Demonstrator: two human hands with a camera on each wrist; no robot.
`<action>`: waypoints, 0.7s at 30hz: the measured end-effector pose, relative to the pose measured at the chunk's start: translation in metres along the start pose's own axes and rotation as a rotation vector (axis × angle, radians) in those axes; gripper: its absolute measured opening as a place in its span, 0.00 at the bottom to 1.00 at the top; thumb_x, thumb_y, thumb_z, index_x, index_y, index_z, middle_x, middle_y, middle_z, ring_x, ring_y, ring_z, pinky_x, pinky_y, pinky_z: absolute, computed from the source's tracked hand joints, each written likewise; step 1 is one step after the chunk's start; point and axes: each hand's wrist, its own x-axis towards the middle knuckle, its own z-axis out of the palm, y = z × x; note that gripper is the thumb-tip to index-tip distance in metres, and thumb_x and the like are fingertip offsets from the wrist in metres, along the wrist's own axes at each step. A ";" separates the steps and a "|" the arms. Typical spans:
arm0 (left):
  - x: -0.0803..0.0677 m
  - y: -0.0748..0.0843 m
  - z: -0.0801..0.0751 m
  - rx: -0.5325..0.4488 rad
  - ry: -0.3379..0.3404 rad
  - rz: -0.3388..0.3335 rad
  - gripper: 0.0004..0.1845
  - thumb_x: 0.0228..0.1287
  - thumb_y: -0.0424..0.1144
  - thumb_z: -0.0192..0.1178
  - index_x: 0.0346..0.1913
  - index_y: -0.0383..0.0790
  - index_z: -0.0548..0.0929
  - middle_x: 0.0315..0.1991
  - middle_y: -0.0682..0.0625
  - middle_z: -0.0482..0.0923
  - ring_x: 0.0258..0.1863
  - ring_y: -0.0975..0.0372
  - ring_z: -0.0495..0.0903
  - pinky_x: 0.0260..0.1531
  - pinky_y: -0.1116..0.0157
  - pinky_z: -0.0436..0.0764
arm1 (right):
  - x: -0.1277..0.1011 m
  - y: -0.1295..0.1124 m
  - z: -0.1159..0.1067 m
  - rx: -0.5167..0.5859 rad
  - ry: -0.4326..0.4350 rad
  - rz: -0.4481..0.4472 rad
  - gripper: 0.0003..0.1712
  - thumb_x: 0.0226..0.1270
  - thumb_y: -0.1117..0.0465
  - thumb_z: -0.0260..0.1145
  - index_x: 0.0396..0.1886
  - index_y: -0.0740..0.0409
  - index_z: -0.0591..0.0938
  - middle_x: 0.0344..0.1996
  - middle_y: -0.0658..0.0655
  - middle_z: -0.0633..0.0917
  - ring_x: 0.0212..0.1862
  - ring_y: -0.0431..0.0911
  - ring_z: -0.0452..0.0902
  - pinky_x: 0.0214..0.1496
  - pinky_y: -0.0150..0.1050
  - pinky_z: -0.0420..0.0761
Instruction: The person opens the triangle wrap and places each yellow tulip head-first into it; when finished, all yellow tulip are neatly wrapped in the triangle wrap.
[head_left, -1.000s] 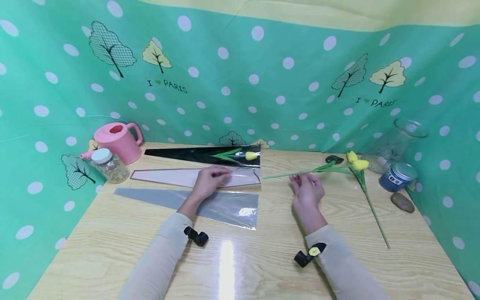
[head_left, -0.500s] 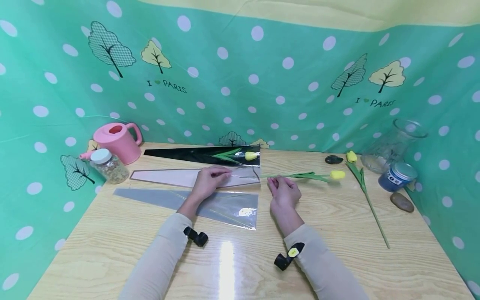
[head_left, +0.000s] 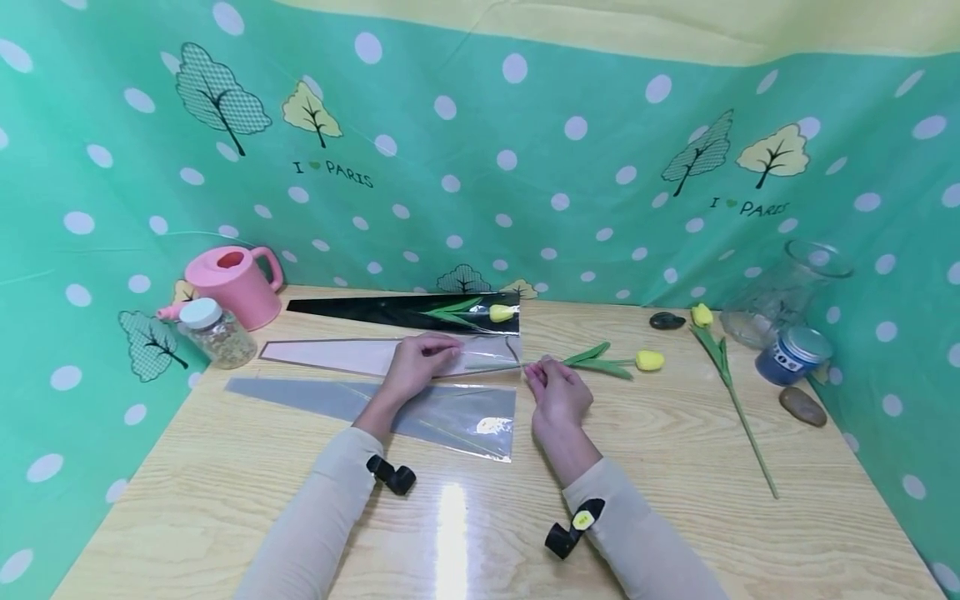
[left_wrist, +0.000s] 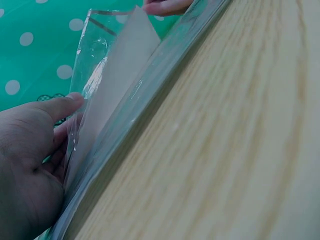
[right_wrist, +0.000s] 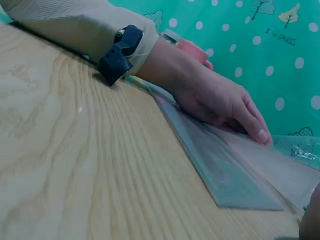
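pink can [head_left: 243, 287]: behind the white sleeve [head_left: 333, 353], beyond its narrow left tip.
grey sleeve [head_left: 315, 393]: flat on the counter [head_left: 187, 500], in front of the white sleeve.
white sleeve: light and thin by its look, slick, quick to crease; best pinched by one layer near its wide right mouth.
film [left_wrist: 92, 75]: the white sleeve's clear layer, standing away from its backing; probably floppy, so a gentle lift should do.
left hand [head_left: 416, 367]: over the white sleeve, thumb and fingers closed to a pinch on the film.
right hand [head_left: 558, 393]: just right of the white sleeve's mouth, fingertips pinched together on the tulip's stem.
tulip [head_left: 597, 365]: mostly right of the white sleeve, bloom [head_left: 649, 360] pointing away; the stem's far end seems to lie inside the mouth.
tulip feel: likely artificial, very light, its slim stem fairly stiff but bendable; best held by the stem, below the leaves.
weak spots: splayed leaves could snag on the white sleeve's edge; squeezing may dent the bloom.
spare tulip [head_left: 717, 354]: well right of the white sleeve, untouched.
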 end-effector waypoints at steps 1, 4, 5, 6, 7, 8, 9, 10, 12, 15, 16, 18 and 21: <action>0.000 0.000 0.000 0.004 -0.002 0.004 0.09 0.68 0.38 0.70 0.48 0.43 0.92 0.52 0.46 0.89 0.56 0.54 0.86 0.56 0.60 0.84 | 0.001 -0.003 -0.003 -0.010 -0.018 -0.018 0.14 0.72 0.70 0.65 0.54 0.71 0.79 0.49 0.67 0.83 0.44 0.48 0.86 0.57 0.39 0.88; 0.000 0.000 -0.001 0.005 -0.005 0.011 0.09 0.68 0.39 0.69 0.48 0.43 0.92 0.52 0.46 0.89 0.55 0.55 0.86 0.55 0.62 0.84 | 0.009 -0.018 -0.013 -0.084 -0.097 -0.123 0.15 0.71 0.69 0.67 0.55 0.70 0.79 0.46 0.64 0.84 0.42 0.47 0.87 0.54 0.38 0.89; 0.000 -0.001 -0.001 0.005 -0.005 0.011 0.09 0.68 0.39 0.69 0.48 0.43 0.92 0.51 0.46 0.89 0.55 0.55 0.86 0.55 0.63 0.84 | 0.014 -0.026 -0.017 -0.150 -0.140 -0.191 0.15 0.71 0.68 0.68 0.53 0.70 0.80 0.43 0.61 0.85 0.40 0.46 0.87 0.51 0.37 0.89; 0.000 -0.001 -0.001 0.004 -0.005 0.009 0.09 0.68 0.40 0.70 0.47 0.43 0.93 0.51 0.46 0.89 0.55 0.55 0.86 0.55 0.63 0.84 | 0.020 -0.034 -0.023 -0.240 -0.188 -0.265 0.14 0.71 0.67 0.69 0.51 0.70 0.81 0.40 0.59 0.86 0.38 0.45 0.87 0.49 0.37 0.90; 0.000 -0.001 -0.001 0.003 -0.007 0.010 0.09 0.68 0.39 0.70 0.47 0.43 0.93 0.51 0.46 0.90 0.55 0.55 0.86 0.55 0.63 0.84 | 0.026 -0.043 -0.029 -0.340 -0.233 -0.345 0.13 0.70 0.67 0.70 0.49 0.69 0.81 0.37 0.56 0.87 0.36 0.42 0.87 0.46 0.36 0.90; 0.001 -0.001 0.000 0.002 -0.007 0.008 0.09 0.68 0.39 0.70 0.47 0.43 0.93 0.51 0.47 0.90 0.55 0.55 0.86 0.55 0.62 0.84 | 0.033 -0.053 -0.037 -0.461 -0.277 -0.427 0.12 0.70 0.66 0.71 0.47 0.68 0.82 0.35 0.54 0.87 0.35 0.40 0.86 0.44 0.33 0.89; 0.001 -0.001 0.000 0.002 -0.007 0.007 0.08 0.68 0.39 0.70 0.47 0.43 0.93 0.51 0.47 0.90 0.55 0.56 0.86 0.55 0.62 0.84 | 0.042 -0.063 -0.044 -0.584 -0.318 -0.518 0.11 0.69 0.65 0.72 0.46 0.68 0.84 0.34 0.53 0.87 0.34 0.37 0.85 0.42 0.31 0.89; 0.001 -0.001 0.000 0.003 -0.007 0.005 0.08 0.68 0.39 0.70 0.47 0.43 0.93 0.51 0.47 0.90 0.55 0.56 0.86 0.55 0.61 0.84 | 0.049 -0.072 -0.052 -0.714 -0.354 -0.605 0.11 0.70 0.64 0.72 0.45 0.67 0.84 0.34 0.53 0.88 0.34 0.35 0.85 0.41 0.29 0.88; 0.001 -0.001 0.000 0.009 -0.008 0.003 0.08 0.68 0.39 0.70 0.46 0.44 0.93 0.50 0.48 0.90 0.54 0.56 0.86 0.55 0.61 0.84 | 0.064 -0.091 -0.066 -0.924 -0.410 -0.721 0.10 0.71 0.61 0.71 0.45 0.64 0.86 0.38 0.55 0.89 0.38 0.34 0.84 0.44 0.26 0.85; 0.001 -0.001 -0.001 0.013 -0.009 0.004 0.08 0.68 0.40 0.70 0.46 0.44 0.93 0.50 0.48 0.90 0.54 0.57 0.86 0.55 0.61 0.83 | 0.084 -0.114 -0.085 -1.136 -0.464 -0.760 0.11 0.74 0.58 0.69 0.48 0.61 0.87 0.46 0.60 0.88 0.48 0.42 0.82 0.54 0.34 0.82; 0.001 -0.001 -0.001 0.015 -0.009 0.005 0.08 0.68 0.40 0.70 0.46 0.43 0.93 0.50 0.48 0.90 0.54 0.57 0.86 0.55 0.62 0.83 | 0.089 -0.120 -0.090 -1.185 -0.482 -0.742 0.12 0.74 0.58 0.68 0.50 0.61 0.86 0.48 0.60 0.87 0.51 0.45 0.81 0.58 0.39 0.81; 0.001 -0.001 -0.001 0.014 -0.011 0.007 0.08 0.69 0.40 0.69 0.46 0.43 0.93 0.50 0.48 0.90 0.54 0.57 0.86 0.54 0.63 0.83 | 0.099 -0.130 -0.099 -1.262 -0.520 -0.690 0.13 0.75 0.58 0.67 0.52 0.59 0.86 0.52 0.61 0.85 0.57 0.52 0.78 0.62 0.50 0.78; 0.001 -0.001 -0.001 0.019 -0.010 0.015 0.08 0.68 0.39 0.70 0.47 0.43 0.93 0.50 0.47 0.90 0.54 0.56 0.86 0.53 0.65 0.83 | 0.113 -0.137 -0.109 -1.347 -0.597 -0.630 0.14 0.74 0.60 0.68 0.55 0.59 0.85 0.56 0.62 0.84 0.62 0.58 0.75 0.65 0.59 0.74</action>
